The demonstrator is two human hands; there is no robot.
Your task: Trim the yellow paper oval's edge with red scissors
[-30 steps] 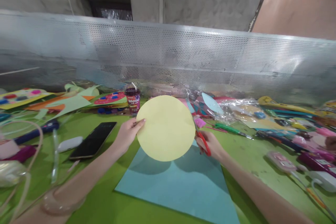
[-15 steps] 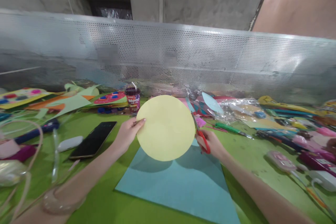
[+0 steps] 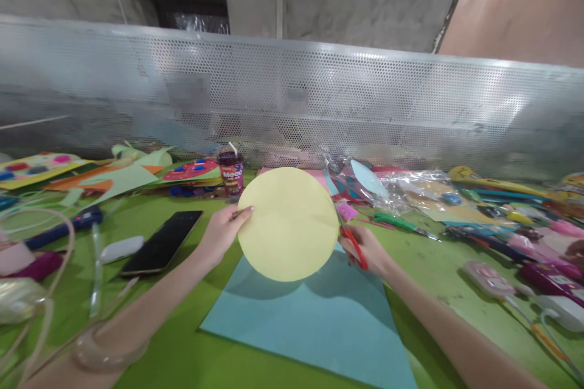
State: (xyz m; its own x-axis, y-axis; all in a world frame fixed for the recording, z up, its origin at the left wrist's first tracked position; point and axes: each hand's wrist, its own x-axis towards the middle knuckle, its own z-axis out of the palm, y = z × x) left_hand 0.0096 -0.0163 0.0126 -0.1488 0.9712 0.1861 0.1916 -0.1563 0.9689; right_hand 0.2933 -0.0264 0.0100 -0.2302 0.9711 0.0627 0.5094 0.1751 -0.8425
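The yellow paper disc is held upright above the blue paper sheet on the green table; its outline reads as a near-complete circle with no offcut attached, so the cutting appears largely done, with at most edge trimming left at the right side. The left hand pinches the disc's left edge between thumb and fingertips, while the right hand has its fingers closed through the red-handled scissors, blades meeting the disc's right edge. A black phone lies to the left, a purple drink cup stands behind, and craft scraps lie against the perforated metal screen.
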